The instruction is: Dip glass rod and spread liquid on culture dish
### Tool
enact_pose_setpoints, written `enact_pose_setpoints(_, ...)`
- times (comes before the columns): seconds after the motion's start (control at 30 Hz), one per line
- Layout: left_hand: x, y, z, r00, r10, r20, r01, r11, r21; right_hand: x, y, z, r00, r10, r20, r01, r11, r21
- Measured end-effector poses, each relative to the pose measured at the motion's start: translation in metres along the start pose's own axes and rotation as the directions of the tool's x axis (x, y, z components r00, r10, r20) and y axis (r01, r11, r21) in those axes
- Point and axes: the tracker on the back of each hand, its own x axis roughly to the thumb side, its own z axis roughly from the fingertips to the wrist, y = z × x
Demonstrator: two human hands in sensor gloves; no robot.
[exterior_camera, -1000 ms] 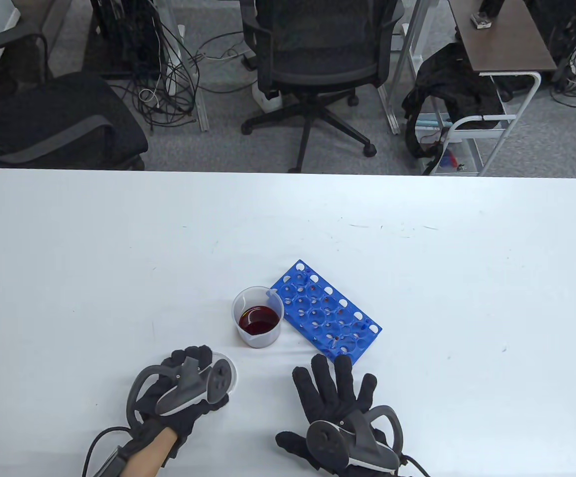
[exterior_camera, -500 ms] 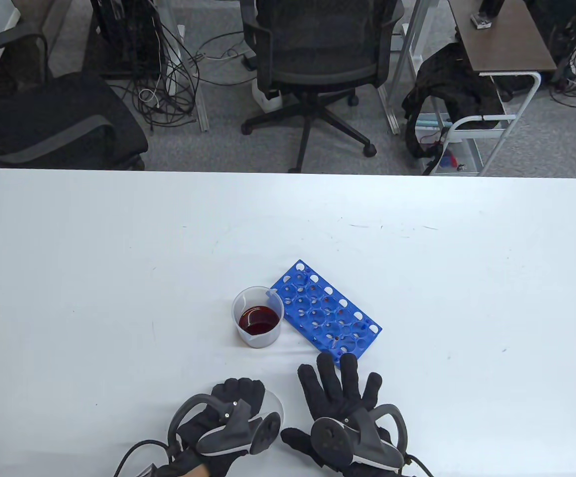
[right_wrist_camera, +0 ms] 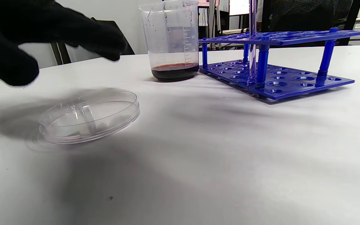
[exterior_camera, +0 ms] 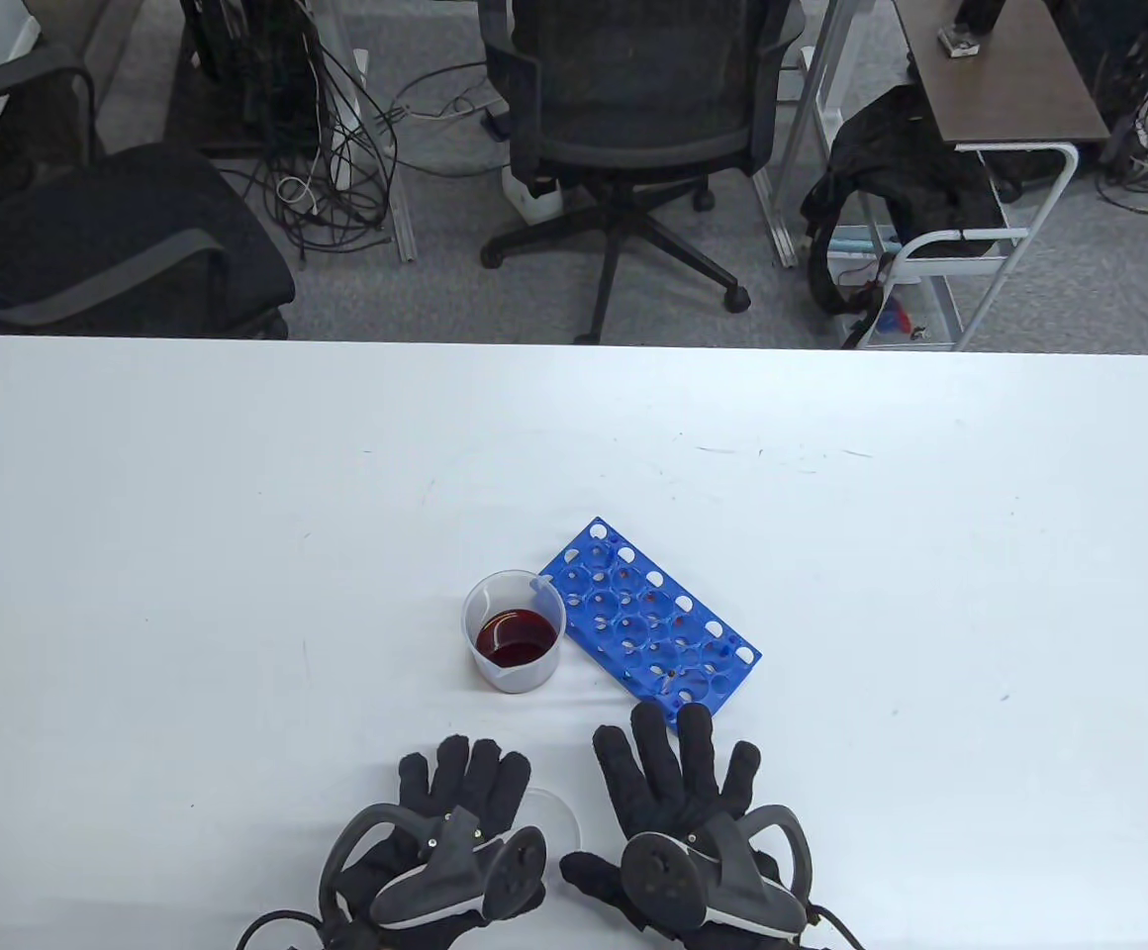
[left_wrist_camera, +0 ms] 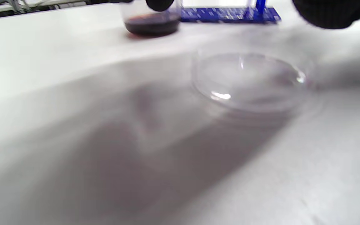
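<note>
A clear culture dish (exterior_camera: 556,817) lies on the table between my two hands; it also shows in the left wrist view (left_wrist_camera: 252,81) and the right wrist view (right_wrist_camera: 89,115). My left hand (exterior_camera: 460,792) is open with fingers spread just left of the dish and holds nothing. My right hand (exterior_camera: 678,772) lies flat and open to the dish's right. A plastic beaker (exterior_camera: 515,643) with dark red liquid stands beyond the hands. A glass rod (right_wrist_camera: 252,40) stands upright in the blue rack (exterior_camera: 648,628).
The white table (exterior_camera: 238,544) stretches wide on both sides. The rack's near corner is just beyond my right fingertips. Office chairs and a cart stand past the table's far edge.
My left hand carried the dish from the left toward the right hand, set it down and let go; its fingers are now spread. The right hand has barely moved.
</note>
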Motion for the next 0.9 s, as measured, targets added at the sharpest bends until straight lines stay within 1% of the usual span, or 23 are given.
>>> enact_pose_setpoints(0.13, -0.026, 0.015, 0.012, 0.995, 0.055, -0.088, -0.047, 0.995, 0.086, -0.001, -0.001, 0.001, 1.0, -0.01, -0.001, 0.009, 1.0, -0.028)
enact_pose_setpoints(0.2, -0.039, 0.018, 0.015, 0.988, 0.099, -0.117, -0.087, 0.991, 0.102, -0.001, -0.003, 0.002, 1.0, -0.016, 0.0, 0.016, 0.999, -0.038)
enact_pose_setpoints(0.33, -0.064, 0.013, 0.02, 0.967, 0.166, -0.194, -0.142, 0.981, 0.133, -0.002, -0.005, 0.005, 1.0, -0.029, 0.001, 0.029, 0.997, -0.071)
enact_pose_setpoints(0.43, -0.078, 0.004, 0.02, 0.952, 0.219, -0.213, -0.196, 0.973, 0.124, -0.002, -0.009, 0.009, 0.997, -0.075, -0.01, 0.073, 0.992, -0.106)
enact_pose_setpoints(0.47, -0.08, 0.003, 0.019, 0.95, 0.225, -0.218, -0.208, 0.973, 0.1, -0.003, -0.011, 0.011, 0.996, -0.09, -0.009, 0.088, 0.988, -0.127)
enact_pose_setpoints(0.5, -0.08, 0.002, 0.018, 0.95, 0.223, -0.218, -0.21, 0.974, 0.082, -0.003, -0.013, 0.013, 0.995, -0.101, -0.016, 0.097, 0.983, -0.158)
enact_pose_setpoints(0.57, -0.078, 0.001, 0.017, 0.954, 0.209, -0.215, -0.195, 0.977, 0.083, -0.004, -0.02, 0.019, 0.993, -0.112, -0.037, 0.1, 0.966, -0.239)
enact_pose_setpoints(0.6, -0.076, 0.001, 0.016, 0.956, 0.204, -0.211, -0.191, 0.978, 0.08, -0.005, -0.025, 0.023, 0.991, -0.116, -0.071, 0.09, 0.949, -0.301)
enact_pose_setpoints(0.67, -0.073, 0.0, 0.016, 0.959, 0.193, -0.206, -0.181, 0.981, 0.075, -0.011, -0.036, 0.03, 0.983, -0.136, -0.123, 0.069, 0.897, -0.437)
enact_pose_setpoints(0.7, -0.073, 0.0, 0.015, 0.96, 0.19, -0.205, -0.179, 0.981, 0.073, -0.014, -0.04, 0.031, 0.979, -0.15, -0.137, 0.068, 0.879, -0.473)
enact_pose_setpoints(0.73, -0.073, -0.001, 0.015, 0.961, 0.189, -0.204, -0.178, 0.982, 0.07, -0.02, -0.045, 0.031, 0.972, -0.176, -0.155, 0.069, 0.847, -0.528)
enact_pose_setpoints(0.8, -0.072, -0.001, 0.014, 0.961, 0.191, -0.199, -0.182, 0.981, 0.059, -0.03, -0.053, 0.025, 0.965, -0.207, -0.162, 0.075, 0.807, -0.586)
enact_pose_setpoints(0.9, -0.071, -0.001, 0.013, 0.962, 0.194, -0.191, -0.186, 0.981, 0.06, -0.041, -0.061, 0.009, 0.96, -0.218, -0.177, 0.06, 0.776, -0.628)
